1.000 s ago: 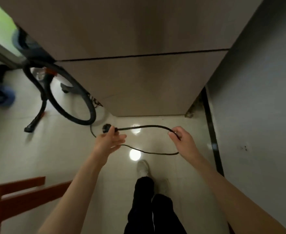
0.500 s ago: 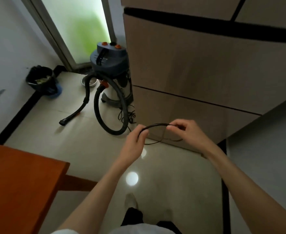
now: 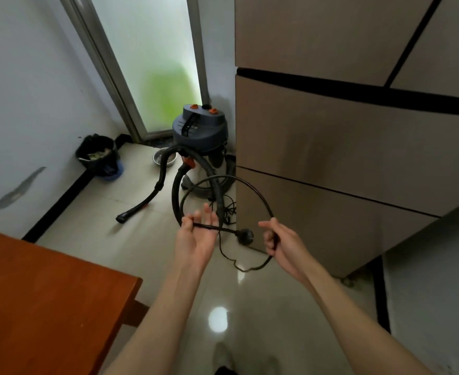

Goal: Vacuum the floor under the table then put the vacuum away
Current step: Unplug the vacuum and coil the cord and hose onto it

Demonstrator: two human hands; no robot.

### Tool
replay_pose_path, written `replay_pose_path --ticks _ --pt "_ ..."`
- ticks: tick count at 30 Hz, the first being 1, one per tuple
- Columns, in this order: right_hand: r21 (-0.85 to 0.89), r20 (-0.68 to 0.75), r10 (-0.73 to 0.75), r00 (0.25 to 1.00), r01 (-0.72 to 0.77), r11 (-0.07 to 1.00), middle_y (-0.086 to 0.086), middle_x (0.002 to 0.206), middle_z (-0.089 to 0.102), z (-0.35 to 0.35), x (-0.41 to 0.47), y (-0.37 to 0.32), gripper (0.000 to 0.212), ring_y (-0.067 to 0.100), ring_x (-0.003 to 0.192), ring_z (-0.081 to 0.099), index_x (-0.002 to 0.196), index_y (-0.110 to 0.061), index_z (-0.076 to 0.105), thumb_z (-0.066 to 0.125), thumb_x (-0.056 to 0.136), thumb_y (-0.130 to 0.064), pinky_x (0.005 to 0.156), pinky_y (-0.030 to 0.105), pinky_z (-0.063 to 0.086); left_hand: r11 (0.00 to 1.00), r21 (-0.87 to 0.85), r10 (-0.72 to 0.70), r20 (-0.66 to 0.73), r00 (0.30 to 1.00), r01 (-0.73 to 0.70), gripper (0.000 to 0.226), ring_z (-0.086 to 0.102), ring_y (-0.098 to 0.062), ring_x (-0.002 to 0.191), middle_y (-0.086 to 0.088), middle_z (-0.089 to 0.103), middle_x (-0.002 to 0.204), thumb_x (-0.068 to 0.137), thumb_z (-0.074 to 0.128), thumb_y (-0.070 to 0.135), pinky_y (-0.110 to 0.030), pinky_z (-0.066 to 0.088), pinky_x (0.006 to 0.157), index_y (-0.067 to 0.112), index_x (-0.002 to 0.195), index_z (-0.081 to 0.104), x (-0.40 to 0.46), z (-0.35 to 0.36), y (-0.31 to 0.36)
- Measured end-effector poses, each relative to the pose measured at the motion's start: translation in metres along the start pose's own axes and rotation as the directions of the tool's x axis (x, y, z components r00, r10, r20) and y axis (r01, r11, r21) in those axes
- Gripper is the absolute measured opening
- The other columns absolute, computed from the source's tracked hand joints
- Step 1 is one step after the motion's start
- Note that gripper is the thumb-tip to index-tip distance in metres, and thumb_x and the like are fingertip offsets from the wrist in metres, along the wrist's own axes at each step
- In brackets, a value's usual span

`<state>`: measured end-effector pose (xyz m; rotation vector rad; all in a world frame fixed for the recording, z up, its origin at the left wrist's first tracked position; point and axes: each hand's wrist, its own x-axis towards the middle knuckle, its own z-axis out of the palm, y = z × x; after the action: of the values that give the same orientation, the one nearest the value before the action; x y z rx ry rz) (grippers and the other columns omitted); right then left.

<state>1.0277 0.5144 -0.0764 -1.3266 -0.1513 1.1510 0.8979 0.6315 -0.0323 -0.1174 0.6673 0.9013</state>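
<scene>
A grey canister vacuum (image 3: 199, 131) with orange knobs stands on the tiled floor by the glass door, beside the tall cabinet. Its black hose (image 3: 178, 180) loops down and the nozzle (image 3: 121, 218) lies on the floor. A black power cord (image 3: 252, 189) arcs in a loop between my hands. My left hand (image 3: 197, 235), palm up, pinches the cord just behind the plug (image 3: 246, 236) with its thumb. My right hand (image 3: 279, 240) grips the other side of the loop. More cord trails down to the floor.
An orange-brown wooden table (image 3: 46, 307) fills the lower left. A tall beige cabinet (image 3: 344, 147) stands on the right. A black rubbish bin (image 3: 98, 154) and a metal bowl (image 3: 164, 158) sit near the door. My shoe (image 3: 223, 355) shows at the bottom.
The view has lifted from the floor toward the vacuum. The cord loop between my hands has grown wider, and the plug now hangs between them.
</scene>
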Motion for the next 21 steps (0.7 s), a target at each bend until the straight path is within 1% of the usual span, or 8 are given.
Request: replay_pose_path --ticks 2,4,7,9,14,16,19,21 --pt "-0.052 0.019 0.081 0.997 -0.08 0.995 0.003 0.071 0.056 0.015 -0.005 -0.003 0.043 0.007 0.053 0.039 0.096 -0.004 0.061 0.032 0.103 -0.036 0.048 0.018 0.027 0.998 -0.031 -0.048 -0.015 0.999 0.047 0.037 0.06 -0.026 0.093 -0.004 0.062 0.057 0.104 0.024 0.023 -0.04 0.035 0.102 0.012 0.073 0.041 -0.006 -0.012 -0.017" --pt "-0.184 0.016 0.129 0.992 -0.124 0.975 0.007 0.085 0.064 0.021 -0.006 -0.005 0.047 0.007 0.055 0.042 0.101 -0.003 0.061 0.032 0.102 -0.04 0.046 0.016 0.03 0.997 -0.04 -0.072 -0.015 0.997 0.072 0.036 0.059 -0.03 0.103 -0.006 0.065 0.063 0.104 0.023 0.023 -0.044 0.032 0.107 0.012 0.074 0.041 -0.013 -0.018 -0.026" --pt "-0.542 0.043 0.059 0.997 -0.026 0.84 0.006 0.105 0.066 0.011 -0.011 -0.006 0.038 0.012 0.083 0.059 0.112 -0.008 0.061 0.041 0.1 -0.038 0.063 0.015 0.04 0.996 -0.052 -0.076 -0.017 0.997 0.075 0.035 0.059 -0.031 0.105 -0.006 0.066 0.066 0.104 0.023 0.023 -0.047 0.029 0.108 0.012 0.076 0.041 -0.018 -0.017 -0.026" --pt "-0.648 0.167 0.063 0.984 0.061 0.759 0.0 0.1 0.066 0.003 -0.015 -0.004 0.029 0.009 0.092 0.059 0.108 -0.008 0.065 0.051 0.097 -0.031 0.07 0.008 0.042 0.997 -0.069 -0.044 -0.034 0.998 0.041 0.033 0.057 -0.03 0.113 -0.005 0.065 0.074 0.104 0.024 0.023 -0.047 0.028 0.109 0.012 0.079 0.041 -0.02 -0.015 -0.021" --pt "-0.647 0.325 0.156 0.933 0.1 0.756 -0.004 0.087 0.067 0.002 -0.022 -0.004 0.021 -0.007 0.072 0.061 0.11 -0.012 0.067 0.063 0.09 -0.016 0.065 0.003 0.043 0.999 -0.047 -0.011 -0.082 0.997 0.007 0.028 0.052 -0.032 0.122 -0.01 0.063 0.093 0.104 0.025 0.023 -0.047 0.032 0.107 0.009 0.089 0.043 -0.019 -0.017 -0.007" --pt "-0.636 0.379 0.187 0.906 0.108 0.764 0.002 0.087 0.067 0.008 -0.02 -0.008 0.02 -0.004 0.069 0.062 0.109 -0.016 0.065 0.064 0.089 -0.013 0.067 0.006 0.044 0.997 -0.076 0.017 -0.115 0.993 -0.025 0.03 0.051 -0.032 0.124 -0.015 0.063 0.091 0.104 0.025 0.021 -0.046 0.031 0.109 0.004 0.092 0.046 -0.021 -0.017 -0.004" --pt "-0.715 0.402 0.24 0.884 0.139 0.685 0.004 0.087 0.067 0.027 -0.012 -0.012 0.014 0.007 0.073 0.063 0.101 -0.018 0.065 0.065 0.088 -0.012 0.07 0.011 0.047 0.994 -0.097 0.042 -0.167 0.985 -0.059 0.032 0.05 -0.03 0.124 -0.018 0.063 0.097 0.104 0.024 0.017 -0.043 0.031 0.111 -0.001 0.098 0.049 -0.016 -0.021 0.01" --pt "-0.732 0.374 0.221 0.901 0.141 0.666 0.001 0.083 0.066 0.03 -0.007 -0.018 0.009 0.006 0.07 0.06 0.098 -0.018 0.065 0.062 0.09 -0.013 0.067 0.01 0.047 0.987 0.161 0.019 -0.2 0.98 0.014 0.03 0.048 -0.032 0.126 -0.018 0.055 0.126 0.103 0.028 0.014 -0.043 0.036 0.107 -0.001 0.125 0.043 -0.01 -0.027 0.016"
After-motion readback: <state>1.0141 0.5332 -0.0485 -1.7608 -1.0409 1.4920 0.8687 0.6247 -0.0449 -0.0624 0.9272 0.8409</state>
